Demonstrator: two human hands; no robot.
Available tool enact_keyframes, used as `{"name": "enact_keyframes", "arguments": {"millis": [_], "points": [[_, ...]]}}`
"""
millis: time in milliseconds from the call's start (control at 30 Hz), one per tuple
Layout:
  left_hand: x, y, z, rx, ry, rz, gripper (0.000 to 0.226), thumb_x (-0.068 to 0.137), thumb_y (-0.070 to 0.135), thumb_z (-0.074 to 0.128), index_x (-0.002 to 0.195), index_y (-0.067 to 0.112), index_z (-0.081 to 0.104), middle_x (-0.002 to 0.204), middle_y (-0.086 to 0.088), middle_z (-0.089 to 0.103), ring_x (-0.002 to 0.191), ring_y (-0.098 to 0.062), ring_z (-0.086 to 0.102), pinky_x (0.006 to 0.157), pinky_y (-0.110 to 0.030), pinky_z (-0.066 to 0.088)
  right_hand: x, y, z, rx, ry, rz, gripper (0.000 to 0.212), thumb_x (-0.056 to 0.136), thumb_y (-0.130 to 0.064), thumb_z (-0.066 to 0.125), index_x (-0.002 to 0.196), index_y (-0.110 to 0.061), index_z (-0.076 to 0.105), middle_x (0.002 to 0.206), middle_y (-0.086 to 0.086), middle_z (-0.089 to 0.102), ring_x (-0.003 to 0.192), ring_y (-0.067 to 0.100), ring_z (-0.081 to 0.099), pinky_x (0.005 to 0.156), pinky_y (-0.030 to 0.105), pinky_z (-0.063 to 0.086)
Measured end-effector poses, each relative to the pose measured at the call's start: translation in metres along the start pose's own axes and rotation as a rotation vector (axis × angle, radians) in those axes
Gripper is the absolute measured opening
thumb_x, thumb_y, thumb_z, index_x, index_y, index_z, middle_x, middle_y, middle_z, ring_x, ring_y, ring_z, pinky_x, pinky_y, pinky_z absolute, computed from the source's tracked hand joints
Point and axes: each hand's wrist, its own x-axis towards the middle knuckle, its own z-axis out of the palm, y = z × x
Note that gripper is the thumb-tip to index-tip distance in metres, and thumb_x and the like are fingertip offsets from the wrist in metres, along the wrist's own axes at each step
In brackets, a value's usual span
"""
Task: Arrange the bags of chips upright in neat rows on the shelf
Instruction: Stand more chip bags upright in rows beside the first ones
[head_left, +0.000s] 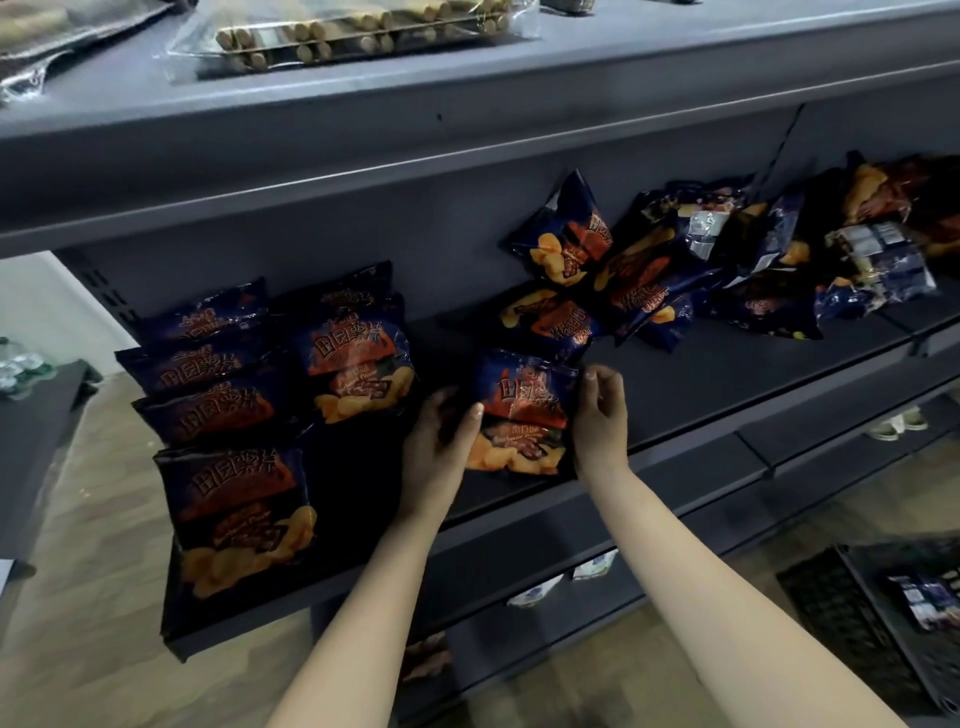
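Left hand (441, 441), right hand (600, 415) grip glossy crinkled bag (524, 405).

The dark blue chip bag (524, 410) I hold stands upright on the shelf (701, 374). At nine o'clock stand two rows of bags (228, 410). At two o'clock, more bags (727, 260) lie jumbled.

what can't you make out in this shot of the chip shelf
Head view only:
Held bag: side edges covered by the left hand and right hand.
Pile of bags: overlapping, so no count; far end cut by the right edge.
Crate: cut by the frame corner, contents blurred.
White packs: mostly hidden under the chip shelf.
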Motion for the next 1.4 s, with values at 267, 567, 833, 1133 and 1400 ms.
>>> {"name": "enact_keyframes", "arguments": {"millis": [267, 567, 833, 1133, 1400], "points": [[-0.001, 0.004, -0.003, -0.106, -0.022, -0.001, 0.009, 0.088, 0.024, 0.06, 0.097, 0.024, 0.063, 0.095, 0.013, 0.065, 0.088, 0.005, 0.06, 0.075, -0.006, 0.043, 0.005, -0.013, -0.012, 0.338, -0.42, 0.307, 0.058, 0.08, -0.054, 0.057, 0.129, -0.025, 0.048, 0.132, 0.001, 0.057, 0.119, 0.02, 0.056, 0.102, 0.046, 0.045], [0.003, -0.001, -0.007, -0.218, 0.066, -0.042, 0.012, 0.09, 0.031, 0.058, 0.095, 0.026, 0.067, 0.096, 0.007, 0.071, 0.095, -0.009, 0.065, 0.086, -0.028, 0.049, -0.012, -0.008, -0.02, -0.04, -0.781, 0.11, 0.085, 0.067, -0.035, 0.079, 0.14, -0.038, 0.034, 0.132, -0.005, 0.057, 0.123, 0.016, 0.054, 0.1, 0.043, 0.048], [0.0, 0.0, -0.007, -0.226, 0.039, -0.006, 0.013, 0.091, 0.025, 0.056, 0.098, 0.022, 0.066, 0.096, 0.011, 0.07, 0.096, -0.004, 0.063, 0.08, -0.013, 0.047, -0.01, -0.012, -0.022, 0.091, -0.822, 0.151, 0.075, 0.076, 0.001, 0.072, 0.14, -0.017, 0.036, 0.134, 0.008, 0.055, 0.121, 0.023, 0.056, 0.087, 0.032, 0.053], [-0.003, 0.005, -0.005, -0.197, 0.071, -0.01, 0.012, 0.094, 0.021, 0.053, 0.095, 0.026, 0.064, 0.097, 0.012, 0.066, 0.089, 0.007, 0.061, 0.076, -0.007, 0.044, -0.012, -0.01, -0.015, 0.001, -0.678, 0.225, 0.059, 0.072, -0.007, 0.078, 0.125, -0.013, 0.053, 0.118, 0.007, 0.067, 0.11, 0.025, 0.063, 0.094, 0.042, 0.052], [-0.008, 0.028, -0.025, 0.088, 0.274, 0.006, 0.045, 0.094, 0.032, 0.051, 0.135, 0.015, 0.043, 0.122, 0.012, 0.049, 0.113, -0.001, 0.045, 0.089, -0.004, 0.033, -0.013, -0.033, 0.02, -0.148, -0.672, 0.051, 0.047, 0.083, -0.006, 0.069, 0.124, -0.021, 0.051, 0.118, -0.003, 0.065, 0.109, 0.01, 0.061, 0.092, 0.03, 0.05]]}}
